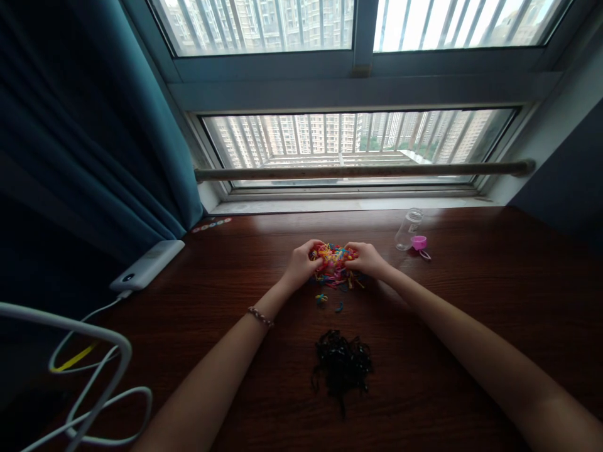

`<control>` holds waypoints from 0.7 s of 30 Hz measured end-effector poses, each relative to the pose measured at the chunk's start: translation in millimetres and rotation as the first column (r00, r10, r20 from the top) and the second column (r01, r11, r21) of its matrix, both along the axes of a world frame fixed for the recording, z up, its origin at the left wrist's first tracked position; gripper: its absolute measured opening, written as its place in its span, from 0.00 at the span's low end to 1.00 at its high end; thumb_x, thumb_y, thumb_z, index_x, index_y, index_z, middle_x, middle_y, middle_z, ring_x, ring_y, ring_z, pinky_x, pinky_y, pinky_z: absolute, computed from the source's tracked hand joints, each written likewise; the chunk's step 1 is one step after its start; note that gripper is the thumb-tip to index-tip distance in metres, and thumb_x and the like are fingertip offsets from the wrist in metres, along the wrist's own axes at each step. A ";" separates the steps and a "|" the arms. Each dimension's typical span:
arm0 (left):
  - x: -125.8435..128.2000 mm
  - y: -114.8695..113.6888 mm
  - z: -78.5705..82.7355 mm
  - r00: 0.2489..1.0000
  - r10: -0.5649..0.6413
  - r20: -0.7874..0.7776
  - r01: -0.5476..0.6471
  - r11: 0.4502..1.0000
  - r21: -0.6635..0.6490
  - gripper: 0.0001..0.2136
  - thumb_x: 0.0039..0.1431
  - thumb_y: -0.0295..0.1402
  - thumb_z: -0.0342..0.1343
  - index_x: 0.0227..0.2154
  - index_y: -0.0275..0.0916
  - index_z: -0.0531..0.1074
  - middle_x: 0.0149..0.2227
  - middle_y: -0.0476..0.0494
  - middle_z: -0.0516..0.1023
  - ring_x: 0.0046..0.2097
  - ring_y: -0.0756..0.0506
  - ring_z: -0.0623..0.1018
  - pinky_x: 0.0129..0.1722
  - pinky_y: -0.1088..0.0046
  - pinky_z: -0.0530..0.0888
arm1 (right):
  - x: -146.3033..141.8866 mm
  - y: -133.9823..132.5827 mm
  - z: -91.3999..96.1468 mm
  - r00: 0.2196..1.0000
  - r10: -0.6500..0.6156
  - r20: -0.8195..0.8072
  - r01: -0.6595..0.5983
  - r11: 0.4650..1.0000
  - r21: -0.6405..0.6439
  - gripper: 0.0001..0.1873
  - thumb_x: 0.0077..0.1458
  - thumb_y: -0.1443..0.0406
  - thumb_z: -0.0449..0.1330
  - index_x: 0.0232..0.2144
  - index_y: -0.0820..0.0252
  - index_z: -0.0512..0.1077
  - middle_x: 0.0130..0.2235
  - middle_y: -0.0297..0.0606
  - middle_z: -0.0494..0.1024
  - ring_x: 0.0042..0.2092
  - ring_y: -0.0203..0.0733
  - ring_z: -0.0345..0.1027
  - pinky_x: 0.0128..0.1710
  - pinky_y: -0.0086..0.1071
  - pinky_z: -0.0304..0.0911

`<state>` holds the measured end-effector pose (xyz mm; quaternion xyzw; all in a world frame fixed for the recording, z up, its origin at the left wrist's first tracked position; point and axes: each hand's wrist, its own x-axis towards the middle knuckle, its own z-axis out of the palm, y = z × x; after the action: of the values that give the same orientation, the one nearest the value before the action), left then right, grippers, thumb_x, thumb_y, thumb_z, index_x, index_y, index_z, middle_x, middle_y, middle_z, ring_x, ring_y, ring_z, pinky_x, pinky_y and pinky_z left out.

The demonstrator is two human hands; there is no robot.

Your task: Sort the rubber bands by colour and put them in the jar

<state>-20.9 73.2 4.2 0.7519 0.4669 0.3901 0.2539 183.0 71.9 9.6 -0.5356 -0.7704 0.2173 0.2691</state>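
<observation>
A heap of small multicoloured rubber bands [333, 267] lies on the dark wooden table between my hands. My left hand [303, 261] is curled round the left side of the heap, and my right hand [369, 260] grips its right side, thumb and fingers in the bands. Two small bits lie apart nearer to me: a yellow and blue clump of bands [321, 299] and a blue band [339, 307]. Closer still sits a separate pile of black rubber bands [343, 364], which neither hand touches.
A clear plastic bottle [406, 232] stands tilted-looking at the back right, beside a pink cap with a loop [419, 243]. On the left are a white power bank [148, 265] with a cable and a white curved tube [70, 324]. A window ledge [348, 205] borders the table's far edge.
</observation>
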 end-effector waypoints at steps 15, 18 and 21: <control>-17.3 12.9 5.7 0.964 0.055 0.260 -0.021 0.991 -0.129 0.12 0.51 0.34 0.51 0.35 0.32 0.72 0.37 0.39 0.77 0.40 0.45 0.75 0.41 0.69 0.71 | 29.3 5.0 35.1 0.935 0.174 -0.308 -0.193 0.981 -0.032 0.18 0.42 0.63 0.62 0.39 0.62 0.73 0.39 0.41 0.76 0.39 0.41 0.70 0.39 0.33 0.66; -16.9 10.8 9.1 0.977 0.044 0.210 -0.019 0.993 -0.118 0.11 0.51 0.33 0.52 0.34 0.33 0.73 0.35 0.40 0.77 0.38 0.46 0.76 0.39 0.71 0.71 | 28.6 2.0 38.6 0.948 0.174 -0.267 -0.189 0.981 -0.031 0.16 0.43 0.64 0.62 0.37 0.62 0.73 0.37 0.41 0.77 0.37 0.40 0.70 0.39 0.33 0.67; -15.5 6.9 12.7 0.994 0.053 0.092 -0.052 0.999 -0.011 0.10 0.50 0.32 0.52 0.32 0.34 0.75 0.34 0.42 0.76 0.35 0.47 0.75 0.34 0.74 0.71 | 25.9 -1.5 41.2 0.967 0.162 -0.197 -0.164 0.986 0.005 0.14 0.44 0.65 0.62 0.37 0.62 0.74 0.34 0.40 0.77 0.35 0.39 0.70 0.36 0.32 0.67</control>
<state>-36.4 80.2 16.8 0.7195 0.4758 0.4289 0.2682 208.9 70.4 50.8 -0.4477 -0.7803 0.2949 0.3221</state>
